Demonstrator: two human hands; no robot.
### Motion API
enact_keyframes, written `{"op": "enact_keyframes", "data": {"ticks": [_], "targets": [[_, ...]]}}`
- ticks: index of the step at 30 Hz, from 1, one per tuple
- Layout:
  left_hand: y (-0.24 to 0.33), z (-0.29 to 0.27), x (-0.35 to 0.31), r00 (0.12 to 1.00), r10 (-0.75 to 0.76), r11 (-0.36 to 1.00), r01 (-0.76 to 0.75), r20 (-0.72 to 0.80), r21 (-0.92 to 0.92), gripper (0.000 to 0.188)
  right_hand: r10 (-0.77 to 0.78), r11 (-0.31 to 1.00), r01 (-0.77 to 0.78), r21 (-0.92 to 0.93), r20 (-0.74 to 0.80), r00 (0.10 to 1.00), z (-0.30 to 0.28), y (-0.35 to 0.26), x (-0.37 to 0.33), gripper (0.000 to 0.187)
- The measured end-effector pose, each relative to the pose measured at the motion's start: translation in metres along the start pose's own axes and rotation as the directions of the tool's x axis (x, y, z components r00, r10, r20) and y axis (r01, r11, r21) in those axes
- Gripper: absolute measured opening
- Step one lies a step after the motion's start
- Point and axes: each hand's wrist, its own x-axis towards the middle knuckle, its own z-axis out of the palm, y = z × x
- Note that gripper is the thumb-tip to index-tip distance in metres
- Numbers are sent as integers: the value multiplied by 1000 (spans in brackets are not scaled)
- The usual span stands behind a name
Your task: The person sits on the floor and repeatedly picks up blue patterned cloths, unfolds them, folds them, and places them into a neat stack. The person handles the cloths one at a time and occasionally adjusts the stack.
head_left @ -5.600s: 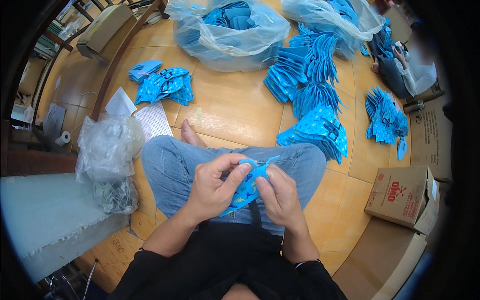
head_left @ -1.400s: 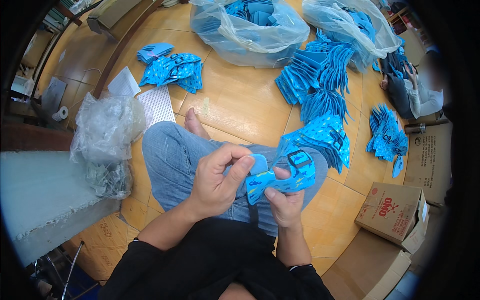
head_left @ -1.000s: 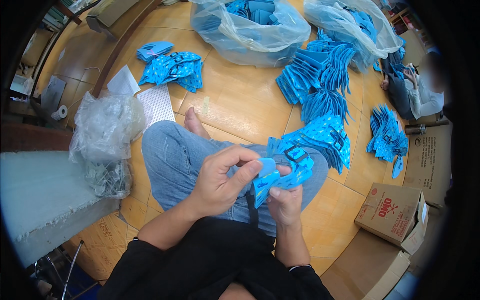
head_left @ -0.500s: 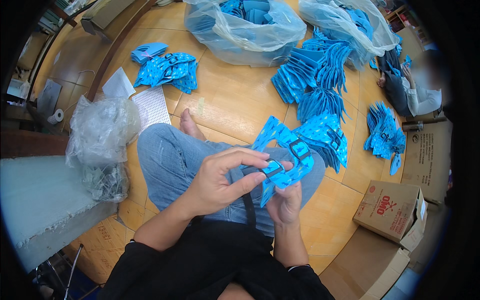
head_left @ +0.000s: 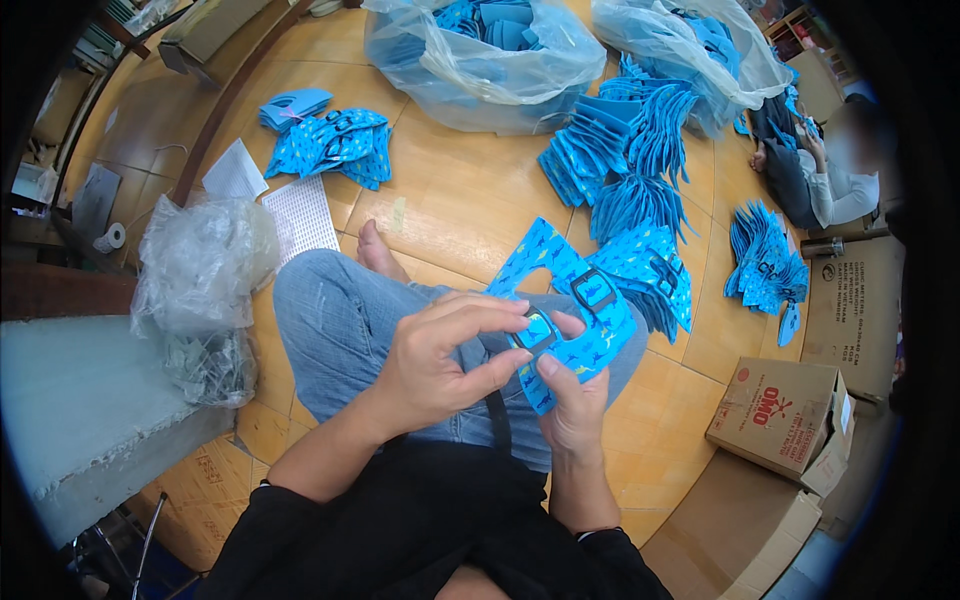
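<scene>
Over my lap I hold a blue patterned fabric piece (head_left: 605, 338) with a curved cut-out at its upper left. My right hand (head_left: 575, 408) grips its lower edge, thumb on the front face. Thumb and forefinger of my left hand (head_left: 428, 345) pinch a black plastic buckle (head_left: 535, 332) at the left of the piece. Another black buckle (head_left: 595, 290) lies on the fabric, farther right. Just beyond my right knee fans a stack of similar blue pieces (head_left: 648, 275) with black buckles.
Large clear bags (head_left: 485, 95) of blue pieces stand at the back. More blue stacks lie at far left (head_left: 335, 148) and right (head_left: 765, 265). Cardboard boxes (head_left: 775, 415) are at right, crumpled plastic (head_left: 205, 270) at left. Another person (head_left: 840, 190) sits at far right.
The fabric piece has turned to show its face flatter and more fully toward me. My right thumb has come up onto its front; my left hand still pinches the buckle.
</scene>
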Motion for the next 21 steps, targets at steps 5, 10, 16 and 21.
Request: {"op": "enact_keyframes", "data": {"ticks": [5, 10, 16, 21], "targets": [[5, 5, -5, 993, -71, 994, 62, -95, -89, 32, -24, 1000, 23, 14, 22, 999, 1, -1, -1, 43], [5, 12, -10, 982, -88, 993, 75, -166, -87, 35, -31, 999, 30, 19, 40, 999, 0, -2, -2, 43], [4, 18, -12, 974, -99, 990, 76, -203, -118, 36, -37, 999, 36, 8, 48, 998, 0, 0, -2, 43], [9, 21, -9, 963, 23, 995, 4, -270, 97, 38, 55, 991, -56, 123, 9, 998, 0, 4, 0, 46]]}}
